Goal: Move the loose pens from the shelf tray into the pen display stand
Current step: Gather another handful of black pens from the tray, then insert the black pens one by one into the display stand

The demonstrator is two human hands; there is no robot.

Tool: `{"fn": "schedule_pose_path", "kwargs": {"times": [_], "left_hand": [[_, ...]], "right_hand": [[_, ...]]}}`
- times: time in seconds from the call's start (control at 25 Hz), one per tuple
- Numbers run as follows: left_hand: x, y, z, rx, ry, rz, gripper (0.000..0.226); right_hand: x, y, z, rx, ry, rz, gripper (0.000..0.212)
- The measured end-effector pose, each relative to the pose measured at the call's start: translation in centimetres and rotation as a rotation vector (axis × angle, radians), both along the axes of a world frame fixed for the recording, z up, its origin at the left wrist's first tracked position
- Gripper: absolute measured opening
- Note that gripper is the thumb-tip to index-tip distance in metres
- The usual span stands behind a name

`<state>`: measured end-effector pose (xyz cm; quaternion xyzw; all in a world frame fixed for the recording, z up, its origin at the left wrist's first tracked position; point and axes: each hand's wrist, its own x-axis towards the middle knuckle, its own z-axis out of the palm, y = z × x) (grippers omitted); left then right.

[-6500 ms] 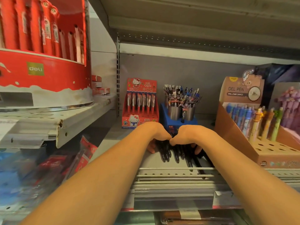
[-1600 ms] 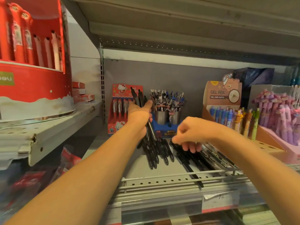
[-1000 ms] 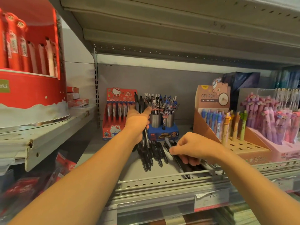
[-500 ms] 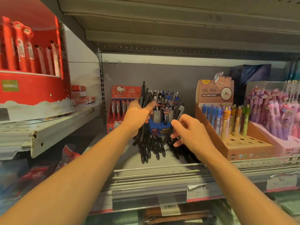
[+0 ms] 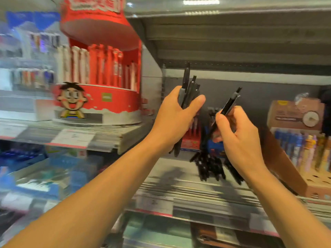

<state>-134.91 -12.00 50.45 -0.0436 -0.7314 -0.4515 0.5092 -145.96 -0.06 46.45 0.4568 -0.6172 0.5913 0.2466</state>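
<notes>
Careful: your left hand (image 5: 176, 119) grips a pen bundle (image 5: 188, 90), right hand (image 5: 238, 138) pinches one black pen (image 5: 230, 104); loose bundle w/ uneven ends could slip.

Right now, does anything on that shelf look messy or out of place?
Yes. A heap of loose black pens lies flat and jumbled on the shelf tray, while nearby pens stand in displays. The left hand and right hand hold more.

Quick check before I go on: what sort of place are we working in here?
Most likely a stationery aisle in a shop: tiered metal shelving with price labels on the edges, a red branded pen display, and a cardboard gel pen box stocked with coloured pens.
</notes>
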Motion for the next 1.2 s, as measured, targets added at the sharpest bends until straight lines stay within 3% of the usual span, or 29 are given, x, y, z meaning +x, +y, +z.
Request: {"fn": "schedule_pose_path", "kwargs": {"times": [0.28,0.44,0.72,0.92,1.2], "left_hand": [[19.8,-6.9,2.4,-0.002,0.131,0.105,0.018],[33.1,-14.2,2.0,0.039,0.115,0.248,0.016],[53.1,-25.3,-1.7,0.148,0.088,0.555,0.023],[62.7,-32.0,-4.4,0.220,0.084,0.712,0.020],[71.2,-45.7,-5.6,0.245,0.015,0.820,0.027]], "right_hand": [[17.9,-9.7,5.1,-0.037,0.209,0.213,0.029],[29.7,-17.8,6.3,-0.071,0.295,0.358,0.012],[47.3,-32.4,6.4,-0.026,0.266,0.657,0.005],[55.9,-42.0,5.8,0.026,0.320,0.706,0.015],[62.3,-58.0,6.4,0.085,0.304,0.711,0.024]]}}
